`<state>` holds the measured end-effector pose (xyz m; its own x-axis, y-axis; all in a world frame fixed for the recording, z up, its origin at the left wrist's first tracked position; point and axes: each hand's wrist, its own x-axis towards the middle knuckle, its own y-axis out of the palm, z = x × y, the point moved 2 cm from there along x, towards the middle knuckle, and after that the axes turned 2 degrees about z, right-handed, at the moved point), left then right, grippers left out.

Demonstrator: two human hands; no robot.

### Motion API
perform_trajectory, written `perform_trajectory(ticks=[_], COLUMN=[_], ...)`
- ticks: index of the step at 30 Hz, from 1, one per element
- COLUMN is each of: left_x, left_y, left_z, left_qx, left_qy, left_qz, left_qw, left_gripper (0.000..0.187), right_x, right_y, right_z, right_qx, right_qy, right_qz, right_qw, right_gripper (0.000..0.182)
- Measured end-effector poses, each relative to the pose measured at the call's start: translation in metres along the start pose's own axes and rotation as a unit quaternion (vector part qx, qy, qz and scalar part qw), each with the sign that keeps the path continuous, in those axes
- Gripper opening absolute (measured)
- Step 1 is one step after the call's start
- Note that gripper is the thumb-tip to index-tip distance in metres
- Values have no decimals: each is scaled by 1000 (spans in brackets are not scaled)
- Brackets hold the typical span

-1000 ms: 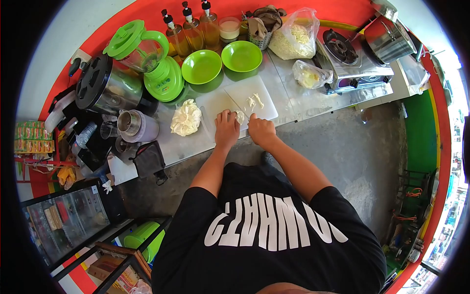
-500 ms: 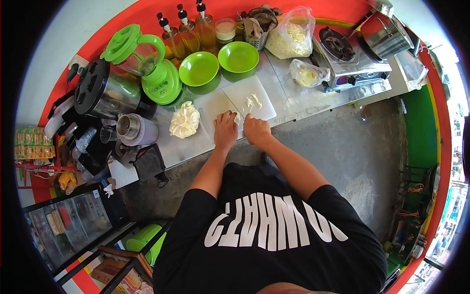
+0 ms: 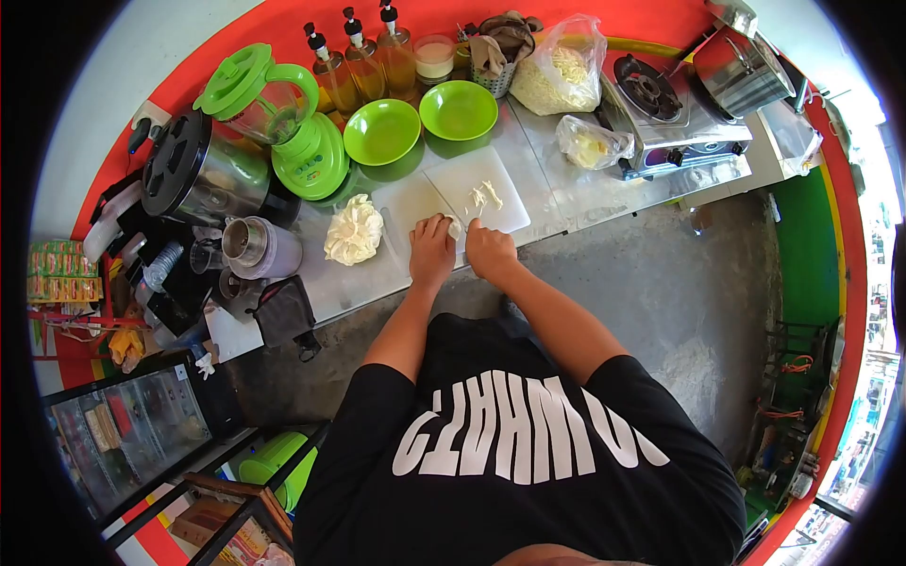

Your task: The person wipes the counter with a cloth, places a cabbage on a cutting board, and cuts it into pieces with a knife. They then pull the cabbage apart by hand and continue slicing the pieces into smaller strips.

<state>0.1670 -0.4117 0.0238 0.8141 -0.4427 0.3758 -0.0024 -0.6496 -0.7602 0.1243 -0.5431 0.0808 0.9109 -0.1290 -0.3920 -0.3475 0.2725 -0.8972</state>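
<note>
A white cutting board [image 3: 510, 217] lies on the metal counter near its front edge. My left hand [image 3: 432, 243] is closed with bent fingers over a pale piece of cabbage [image 3: 455, 229], mostly hidden beneath them. Right beside it, my right hand [image 3: 491, 253] is wrapped in a fist around a knife, whose handle is hidden. The thin knife blade [image 3: 444, 195] reaches away from the fist across the board. Several pale cabbage shreds [image 3: 486, 195] lie to the right of the blade. To the left of the board sits a larger cabbage chunk [image 3: 354, 230].
Two green bowls [image 3: 459, 110] stand behind the board, with a green blender [image 3: 307, 156] to their left and pump bottles [image 3: 363, 61] behind. At the right are a bag of shredded cabbage [image 3: 563, 75], a smaller bag [image 3: 593, 143] and a gas stove [image 3: 675, 123]. A steel flask [image 3: 260, 247] stands left.
The whole view has shifted very slightly. Both hands stay at nearly the same place on the board, the left over the cabbage piece and the right around the knife.
</note>
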Motion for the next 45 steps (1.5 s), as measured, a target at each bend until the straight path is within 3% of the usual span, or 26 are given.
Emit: perform_trajectory(ticks=[4, 13, 19, 28, 37, 42, 45], left_x=[-1, 2, 2, 2, 8, 8, 6], left_y=[2, -3, -1, -5, -9, -12, -11], left_z=[2, 1, 1, 2, 3, 5, 9], left_qx=[-1, -24, -13, -42, -87, -114, -152], left_qy=[4, -1, 7, 8, -12, -15, -26], left_qz=[-15, -12, -26, -11, -7, 17, -16], left_qw=[1000, 1000, 1000, 999, 996, 993, 988], left_gripper=[28, 25, 23, 23, 22, 25, 26], right_x=[-18, 6, -12, 14, -5, 15, 5], right_y=[13, 12, 22, 11, 27, 20, 18], right_z=[-1, 2, -2, -1, -1, 3, -2], right_qx=[30, 1, 17, -23, -2, 12, 24], right_qy=[43, 2, 36, -13, 16, -14, -20], right_qz=[-9, -60, -35, -48, -46, -66, -37], right_qw=[999, 998, 999, 998, 999, 998, 999], right_gripper=[14, 13, 13, 14, 12, 14, 15])
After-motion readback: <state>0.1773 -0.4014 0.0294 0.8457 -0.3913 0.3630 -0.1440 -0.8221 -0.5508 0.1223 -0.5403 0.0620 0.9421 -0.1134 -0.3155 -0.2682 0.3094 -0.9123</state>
